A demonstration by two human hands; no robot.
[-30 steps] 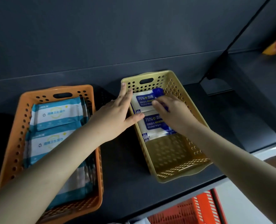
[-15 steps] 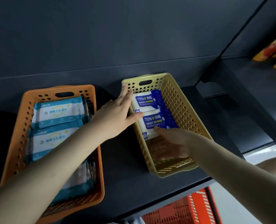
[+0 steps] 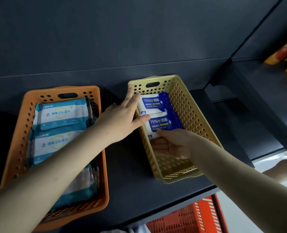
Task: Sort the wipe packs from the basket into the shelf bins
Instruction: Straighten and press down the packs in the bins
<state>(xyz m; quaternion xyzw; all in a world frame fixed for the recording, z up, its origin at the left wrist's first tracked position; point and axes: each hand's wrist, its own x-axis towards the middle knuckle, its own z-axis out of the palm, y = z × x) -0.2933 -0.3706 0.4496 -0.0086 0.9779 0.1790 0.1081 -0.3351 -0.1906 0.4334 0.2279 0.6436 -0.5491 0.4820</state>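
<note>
The red basket (image 3: 188, 217) is seen only in part below the edge of the shelf (image 3: 131, 174), and what is left in it cannot be told. On the shelf, the step in hand is judged to be the settling of the nearer blue pack (image 3: 161, 125) inside the yellow bin (image 3: 181, 178). This is done best when the pack is slid flat, label upward, until its far edge meets the farther blue pack (image 3: 152, 102). In this way the near half of the bin is left free for more packs. Only a gentle push is needed, because a soft pack may buckle or ride over its neighbour. The light bin should be steadied, as it could slip on the shelf.

The right hand (image 3: 171, 146) is placed inside the bin, loosely half open with the palm turned up. Its thumb is laid on the near edge of the nearer pack, and whether that edge is really pinched cannot be told. The left hand (image 3: 121, 117) is spread flat against the left rim of the bin, fingers straight, with the thumb reaching over to touch the same pack. Nothing is grasped by it. Teal packs (image 3: 60, 113) are lying in the orange bin (image 3: 104, 165) beside.
</note>
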